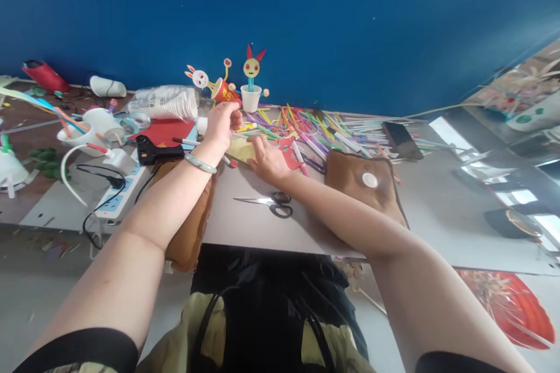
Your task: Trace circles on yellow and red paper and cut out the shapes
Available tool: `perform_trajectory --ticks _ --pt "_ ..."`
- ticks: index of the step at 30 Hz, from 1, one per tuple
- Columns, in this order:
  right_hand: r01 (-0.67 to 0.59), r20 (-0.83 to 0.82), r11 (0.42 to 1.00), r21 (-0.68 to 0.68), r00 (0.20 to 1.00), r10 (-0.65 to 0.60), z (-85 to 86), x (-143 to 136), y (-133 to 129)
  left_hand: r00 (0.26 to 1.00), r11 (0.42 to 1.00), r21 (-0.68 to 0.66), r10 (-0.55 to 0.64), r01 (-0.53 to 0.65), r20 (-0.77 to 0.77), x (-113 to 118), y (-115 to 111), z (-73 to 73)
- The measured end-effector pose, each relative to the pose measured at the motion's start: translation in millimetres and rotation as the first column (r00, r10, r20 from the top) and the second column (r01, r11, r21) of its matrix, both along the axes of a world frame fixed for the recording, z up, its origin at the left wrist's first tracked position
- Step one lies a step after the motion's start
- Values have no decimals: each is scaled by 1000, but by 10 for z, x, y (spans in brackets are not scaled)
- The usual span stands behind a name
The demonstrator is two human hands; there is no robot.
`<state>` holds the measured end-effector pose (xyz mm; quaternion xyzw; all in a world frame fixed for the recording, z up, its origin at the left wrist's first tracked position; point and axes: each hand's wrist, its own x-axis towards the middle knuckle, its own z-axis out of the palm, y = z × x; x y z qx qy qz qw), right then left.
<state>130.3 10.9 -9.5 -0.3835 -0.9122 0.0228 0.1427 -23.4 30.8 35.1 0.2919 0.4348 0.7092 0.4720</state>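
My left hand (224, 122) is raised near the red paper cup (222, 90), its fingers curled; what they hold, if anything, is too small to make out. My right hand (268, 158) rests lower and to the right, with its fingers on the edge of a pale yellow paper sheet (240, 151). Red paper pieces (289, 152) lie beside it. Black-handled scissors (273, 203) lie on the table in front of both hands. Behind them, a bunny-faced figure (251, 67) stands in a white cup (251, 98); a white rabbit face (200, 78) leans beside the red cup.
Coloured sticks and pens (306, 128) spread along the blue wall. A phone (402, 141) and a brown pouch (365, 182) lie on the right. On the left are a black glue gun (158, 150), a power strip (122, 189) with cables and stacked cups (164, 102).
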Motion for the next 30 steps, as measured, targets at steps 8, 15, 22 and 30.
perform_trajectory --ticks 8,15,22,30 --pt "-288 7 948 136 957 290 -155 -212 -41 998 1000 2 12 -12 -64 40 -21 -19" --pt "-192 42 969 153 981 188 -218 -344 -86 998 1000 3 10 -9 -62 46 -53 -2" --pt "-444 26 872 206 893 449 -249 -218 -381 999 1000 -27 7 -8 -32 65 -70 40" --pt "-500 -7 860 97 864 503 -247 -218 -423 998 999 -34 11 -13 -69 47 -48 -15"
